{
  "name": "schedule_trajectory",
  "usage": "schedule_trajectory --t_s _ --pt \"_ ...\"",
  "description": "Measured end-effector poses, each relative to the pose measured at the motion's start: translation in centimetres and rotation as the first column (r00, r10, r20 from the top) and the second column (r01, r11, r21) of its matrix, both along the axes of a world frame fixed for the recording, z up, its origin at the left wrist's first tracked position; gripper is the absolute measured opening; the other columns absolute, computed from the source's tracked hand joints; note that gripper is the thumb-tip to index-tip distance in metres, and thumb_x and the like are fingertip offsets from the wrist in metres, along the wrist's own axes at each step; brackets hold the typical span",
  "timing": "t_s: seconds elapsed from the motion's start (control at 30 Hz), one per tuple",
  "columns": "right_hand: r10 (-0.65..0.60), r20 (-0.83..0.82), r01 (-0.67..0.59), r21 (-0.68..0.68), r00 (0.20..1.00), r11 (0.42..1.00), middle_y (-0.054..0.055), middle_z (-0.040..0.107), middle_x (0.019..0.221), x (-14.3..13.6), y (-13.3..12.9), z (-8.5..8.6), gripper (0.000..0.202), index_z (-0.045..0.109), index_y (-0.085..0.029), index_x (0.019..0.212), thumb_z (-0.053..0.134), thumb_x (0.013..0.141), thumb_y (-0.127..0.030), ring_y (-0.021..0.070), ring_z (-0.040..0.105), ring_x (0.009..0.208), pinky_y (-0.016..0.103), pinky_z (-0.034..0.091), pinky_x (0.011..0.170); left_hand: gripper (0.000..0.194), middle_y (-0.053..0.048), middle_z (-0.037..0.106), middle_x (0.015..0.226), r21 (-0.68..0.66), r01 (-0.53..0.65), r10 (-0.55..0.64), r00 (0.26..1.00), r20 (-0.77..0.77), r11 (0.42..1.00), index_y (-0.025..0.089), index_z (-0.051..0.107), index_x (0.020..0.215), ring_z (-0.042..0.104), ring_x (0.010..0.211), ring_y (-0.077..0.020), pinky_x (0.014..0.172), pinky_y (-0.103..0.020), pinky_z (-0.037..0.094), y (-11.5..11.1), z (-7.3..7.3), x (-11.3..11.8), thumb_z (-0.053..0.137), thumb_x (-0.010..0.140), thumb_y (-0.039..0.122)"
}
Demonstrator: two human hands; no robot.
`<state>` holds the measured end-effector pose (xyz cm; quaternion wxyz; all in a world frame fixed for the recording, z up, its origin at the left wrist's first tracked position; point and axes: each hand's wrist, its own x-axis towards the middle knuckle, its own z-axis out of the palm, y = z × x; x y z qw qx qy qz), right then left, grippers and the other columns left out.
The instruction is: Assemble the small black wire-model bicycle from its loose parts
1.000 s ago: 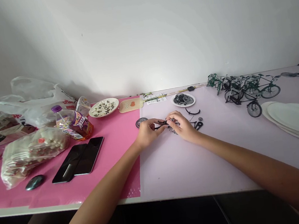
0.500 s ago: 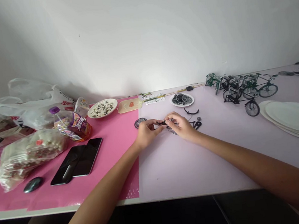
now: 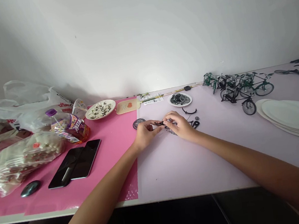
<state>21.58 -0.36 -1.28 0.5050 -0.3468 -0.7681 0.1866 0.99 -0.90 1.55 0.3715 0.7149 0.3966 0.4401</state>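
My left hand and my right hand meet over the pale table, both closed in a pinch. Between their fingertips is a small black model bicycle part; its exact shape is partly covered by my fingers. Just beyond my left hand lies a black spoked wheel. Under and beside my right hand are more dark bicycle pieces, among them a black crank-like part and a small round disc. A curved black mudguard-like strip rests behind them.
A plate of wheels and a plate of small pieces stand near the wall. Assembled model bicycles and stacked white plates are at right. Phones, a bottle and plastic bags occupy the left.
The whole view has shifted slightly. Both hands stay together on the black part, with only a small change in the fingers.
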Motion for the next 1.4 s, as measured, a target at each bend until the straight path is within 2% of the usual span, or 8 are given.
schedule_trajectory --t_s 0.17,0.57,0.8,0.93,1.13,1.27,1.4 --pt "0.002 0.012 -0.003 0.014 1.000 1.000 0.008 0.065 0.103 -0.1 0.0 -0.2 0.021 0.064 -0.025 0.099 0.054 0.104 -0.042 0.0245 0.062 0.101 0.041 0.053 0.088 0.047 0.001 0.059 0.061 -0.005 -0.004 0.004 1.000 -0.006 1.000 0.013 0.080 0.095 0.024 0.051 -0.0070 0.049 -0.028 0.017 0.1 -0.1 0.0 0.082 0.077 0.056" --pt "-0.003 -0.026 -0.002 -0.174 1.000 0.985 0.008 0.066 0.109 0.0 0.2 -0.6 0.013 0.068 -0.024 0.097 0.061 0.097 -0.034 0.0242 0.063 0.107 0.039 0.054 0.089 0.041 -0.003 0.067 0.072 0.045 0.000 0.002 0.999 -0.034 0.999 0.015 0.081 0.095 0.026 0.053 -0.0081 0.049 -0.028 0.021 0.3 -0.6 -0.1 0.082 0.079 0.053" --pt "0.010 -0.001 -0.010 -0.221 1.000 0.975 0.009 0.065 0.116 0.5 0.7 -0.9 0.016 0.071 -0.023 0.098 0.063 0.096 -0.036 0.0254 0.062 0.112 0.041 0.054 0.094 0.041 -0.003 0.070 0.075 0.049 0.005 -0.002 0.998 -0.059 0.999 0.017 0.081 0.098 0.029 0.053 -0.0088 0.050 -0.028 0.024 0.1 -0.5 0.0 0.081 0.079 0.053" --pt "0.014 0.033 -0.008 -0.172 0.999 0.985 0.009 0.065 0.113 0.5 0.7 -0.9 0.019 0.071 -0.024 0.097 0.061 0.098 -0.040 0.0264 0.061 0.113 0.042 0.054 0.092 0.043 -0.005 0.074 0.080 0.033 0.001 0.001 0.998 -0.069 0.999 0.016 0.081 0.099 0.035 0.054 -0.0091 0.051 -0.027 0.028 0.1 -0.5 0.0 0.081 0.078 0.054" --pt "-0.037 0.071 0.035 0.025 0.997 0.999 0.008 0.066 0.105 0.5 0.2 0.3 0.016 0.064 -0.026 0.097 0.055 0.103 -0.038 0.0266 0.060 0.108 0.045 0.052 0.095 0.037 -0.011 0.078 0.103 0.000 -0.005 0.005 1.000 -0.023 1.000 0.016 0.079 0.100 0.058 0.068 -0.0136 0.061 -0.028 0.044 0.4 -0.6 0.0 0.081 0.081 0.047" --pt "-0.201 0.206 0.163 0.188 0.958 0.969 0.008 0.067 0.096 1.9 0.9 1.1 0.019 0.065 -0.026 0.094 0.050 0.105 -0.031 0.0290 0.059 0.101 0.049 0.048 0.095 0.034 -0.011 0.078 0.104 0.000 -0.036 0.036 0.999 -0.033 0.999 0.016 0.078 0.100 0.057 0.066 -0.0127 0.061 -0.028 0.045 0.6 -0.4 -0.3 0.080 0.082 0.044" --pt "-0.323 0.393 0.238 0.250 0.861 0.939 0.011 0.071 0.098 4.3 2.7 0.2 0.016 0.072 -0.025 0.086 0.064 0.098 -0.032 0.0351 0.055 0.105 0.054 0.045 0.092 0.034 -0.010 0.077 0.102 -0.013 -0.048 0.048 0.998 -0.033 0.999 0.015 0.077 0.098 0.054 0.064 -0.0115 0.058 -0.027 0.044 0.8 -0.1 -0.6 0.080 0.082 0.045"
